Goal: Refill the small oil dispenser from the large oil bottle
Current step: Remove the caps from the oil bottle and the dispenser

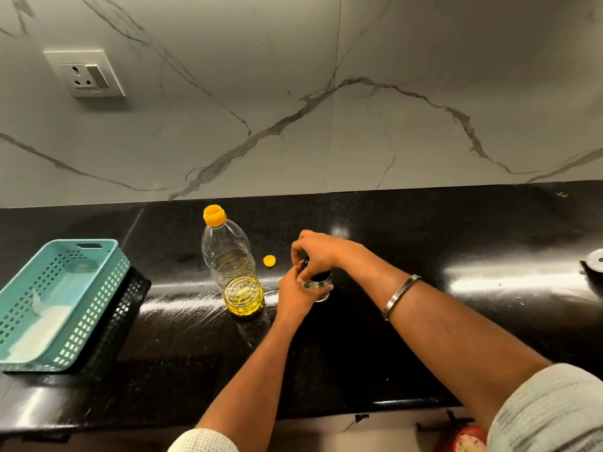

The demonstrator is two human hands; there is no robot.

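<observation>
Head view: both hands work on the small clear glass oil dispenser point(319, 288), which stands upright on the black polished surface point(424, 337).

Left hand point(295, 296) wraps the glass body from the left side, and right hand point(315, 252) pinches the dark top from above, so the top seems to be turned on or off; I cannot tell which. Just left of the hands, the large clear plastic oil bottle point(233, 265) stands upright, open, with yellow oil only low in it. Its small yellow cap point(269, 261) lies between them, toward the wall. The left hand is nearer to the bottle. Open room lies to the right; the turquoise plastic basket point(55, 298) is well apart on the left.
</observation>
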